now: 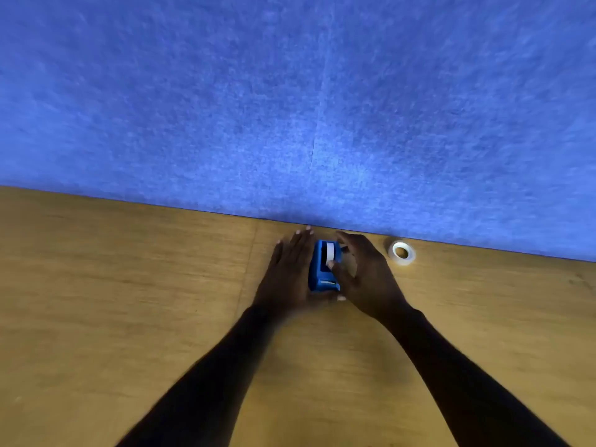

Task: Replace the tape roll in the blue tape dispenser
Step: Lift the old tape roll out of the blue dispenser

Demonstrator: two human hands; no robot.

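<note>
The blue tape dispenser stands on the wooden table close to the blue wall, with a white tape roll seated in it. My left hand lies flat against the dispenser's left side, fingers straight and pointing away from me. My right hand curls over the dispenser's right side, its thumb resting on the white roll. A second, clear-white tape roll lies flat on the table to the right, apart from both hands.
A blue felt wall rises straight behind the table's far edge, just beyond my fingertips. A seam in the tabletop runs left of my left hand. Bare wood stretches left and right.
</note>
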